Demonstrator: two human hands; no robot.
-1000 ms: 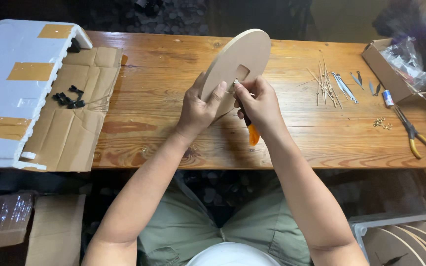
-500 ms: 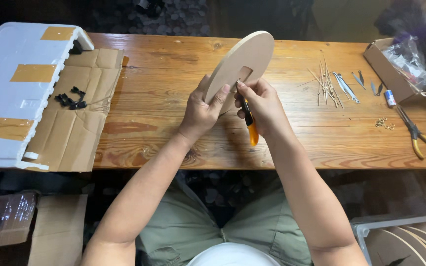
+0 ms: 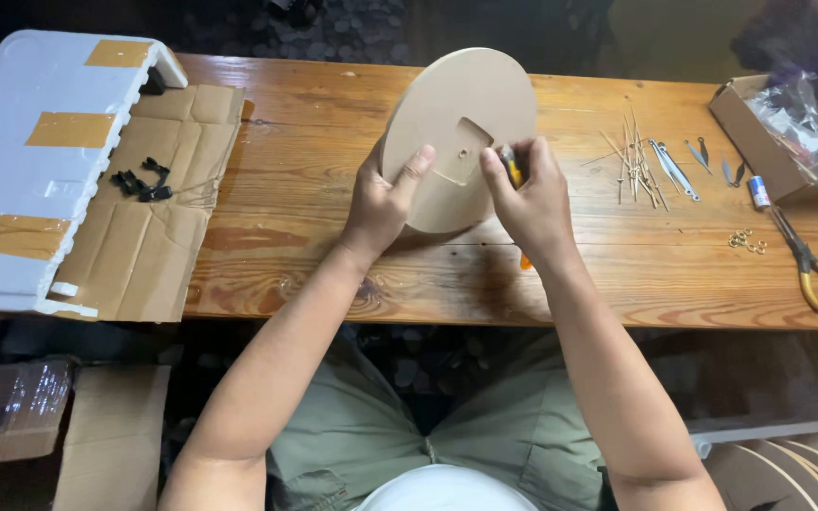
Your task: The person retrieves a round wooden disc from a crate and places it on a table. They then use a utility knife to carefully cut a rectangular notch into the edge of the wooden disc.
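At the centre of the frame the left hand grips the lower left edge of a round beige wooden disc, thumb pressed on its face. The right hand curls its fingers around an orange-handled tool held against the disc's square cut-out. The disc is tilted above a varnished plank worktop. Thin metal rods and yellow-handled pliers lie to the right, flattened cardboard and white foam to the left.

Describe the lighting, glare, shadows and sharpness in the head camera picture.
Head view: soft, even light on the wooden table; dull sheen on its varnish, no harsh glare; faint shadow beneath the round disc; centre sharp; the floor below dark; slight wide-angle bending at the edges.
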